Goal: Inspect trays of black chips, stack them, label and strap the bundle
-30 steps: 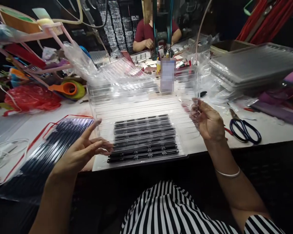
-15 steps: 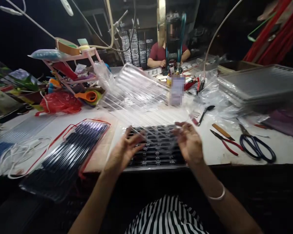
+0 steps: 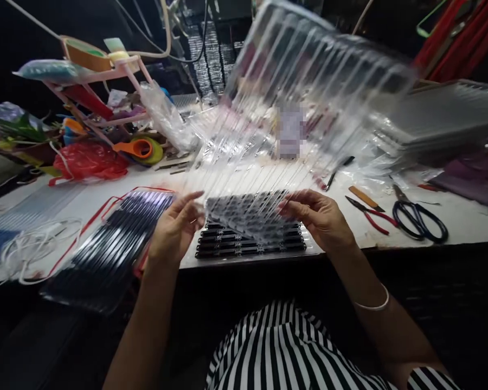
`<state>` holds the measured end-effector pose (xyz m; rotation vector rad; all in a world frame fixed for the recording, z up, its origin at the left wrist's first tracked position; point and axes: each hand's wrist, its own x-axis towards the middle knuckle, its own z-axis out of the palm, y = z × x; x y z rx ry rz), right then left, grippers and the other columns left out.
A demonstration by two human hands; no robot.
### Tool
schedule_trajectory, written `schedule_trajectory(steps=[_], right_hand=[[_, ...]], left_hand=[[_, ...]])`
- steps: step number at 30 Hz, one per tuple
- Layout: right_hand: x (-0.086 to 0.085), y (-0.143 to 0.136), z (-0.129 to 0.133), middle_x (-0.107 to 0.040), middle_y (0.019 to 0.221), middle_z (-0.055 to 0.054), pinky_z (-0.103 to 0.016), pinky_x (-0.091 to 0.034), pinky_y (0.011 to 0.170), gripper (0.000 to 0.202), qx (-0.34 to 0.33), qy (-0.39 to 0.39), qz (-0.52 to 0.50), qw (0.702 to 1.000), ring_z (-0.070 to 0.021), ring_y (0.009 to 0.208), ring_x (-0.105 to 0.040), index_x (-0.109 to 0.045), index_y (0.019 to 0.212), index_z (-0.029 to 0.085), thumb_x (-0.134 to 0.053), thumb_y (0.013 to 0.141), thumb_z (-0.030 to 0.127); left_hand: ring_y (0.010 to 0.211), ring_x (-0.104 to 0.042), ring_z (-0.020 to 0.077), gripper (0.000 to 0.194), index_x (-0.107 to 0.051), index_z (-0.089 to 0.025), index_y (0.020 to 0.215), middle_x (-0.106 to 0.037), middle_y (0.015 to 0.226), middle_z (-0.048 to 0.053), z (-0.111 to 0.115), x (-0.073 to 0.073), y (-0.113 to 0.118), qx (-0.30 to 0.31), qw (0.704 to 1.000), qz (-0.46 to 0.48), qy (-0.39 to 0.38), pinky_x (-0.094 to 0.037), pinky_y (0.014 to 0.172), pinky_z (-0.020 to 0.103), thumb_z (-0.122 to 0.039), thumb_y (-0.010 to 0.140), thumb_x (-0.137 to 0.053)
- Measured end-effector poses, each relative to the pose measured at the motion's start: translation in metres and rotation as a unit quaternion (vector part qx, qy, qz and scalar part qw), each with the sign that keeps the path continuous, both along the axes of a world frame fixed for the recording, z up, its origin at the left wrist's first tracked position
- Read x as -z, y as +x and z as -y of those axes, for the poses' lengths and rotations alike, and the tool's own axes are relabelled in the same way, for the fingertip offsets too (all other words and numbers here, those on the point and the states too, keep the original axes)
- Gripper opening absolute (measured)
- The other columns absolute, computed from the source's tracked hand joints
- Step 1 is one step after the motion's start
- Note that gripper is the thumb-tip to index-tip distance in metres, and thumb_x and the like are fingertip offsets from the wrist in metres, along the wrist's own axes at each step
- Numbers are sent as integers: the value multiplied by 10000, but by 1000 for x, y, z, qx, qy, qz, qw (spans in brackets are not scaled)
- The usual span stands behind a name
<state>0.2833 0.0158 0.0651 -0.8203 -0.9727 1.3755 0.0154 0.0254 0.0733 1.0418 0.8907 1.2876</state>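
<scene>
A clear ribbed plastic tray (image 3: 264, 108) is tilted up in front of me, smeared by motion. My left hand (image 3: 173, 227) is closed on its lower left corner, thumb and fingers together. The near edge on the right lies pinched in my right hand (image 3: 321, 219). Beneath it, on the table, sits another clear tray filled with rows of black slotted strips (image 3: 248, 246), partly seen through the raised plastic.
Left of my hands lies a clear tray of dark strips (image 3: 114, 238) with red cord around it. Red-handled pliers (image 3: 374, 216) and scissors (image 3: 417, 214) rest at right, before stacked clear trays (image 3: 443, 114). A pink rack (image 3: 122, 70) and white cable (image 3: 36, 254) are at left.
The clear tray has swung upward and to the right, now standing higher. My hands have moved apart, the left one outward, and more of the black strips' front rows shows. The view has shifted slightly.
</scene>
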Motion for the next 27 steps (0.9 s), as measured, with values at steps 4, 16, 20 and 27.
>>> schedule_trajectory(steps=[4, 16, 20, 27], right_hand=[[-2, -39, 6, -700, 793, 9, -293, -561, 717, 154, 55, 26, -69, 996, -163, 770, -683, -658, 760, 190, -769, 659, 220], [-1, 60, -2, -729, 787, -51, -281, -573, 677, 216, 93, -61, 48, 993, -193, 761, -694, -676, 830, 197, -739, 667, 324], [-4, 62, 1, -726, 770, -51, -314, -557, 690, 352, 38, -95, 78, 992, -205, 758, -690, -642, 901, 203, -785, 603, 322], [9, 60, 22, -624, 671, 24, -266, -489, 544, 779, -49, -62, 248, 965, -130, 564, -583, -378, 1374, 160, -731, 705, 346]], left_hand=[[840, -661, 180, 471, -563, -150, 1046, -686, 903, 47, 16, 14, 46, 38, 996, 39, -75, -529, 707, 267, -231, 639, -786], [567, -636, 127, 346, -504, -167, 993, -692, 665, 18, 18, 24, -11, -85, 991, -100, -8, -428, 517, 195, -346, 754, -680], [585, -614, 118, 395, -556, -188, 1054, -673, 658, -11, 12, 16, -37, -136, 983, -121, 23, -451, 574, 215, -336, 724, -714], [504, -471, 120, 311, -619, -196, 813, -548, 544, -31, 22, 23, -62, -153, 954, -253, -51, -396, 490, 237, -496, 737, -649]])
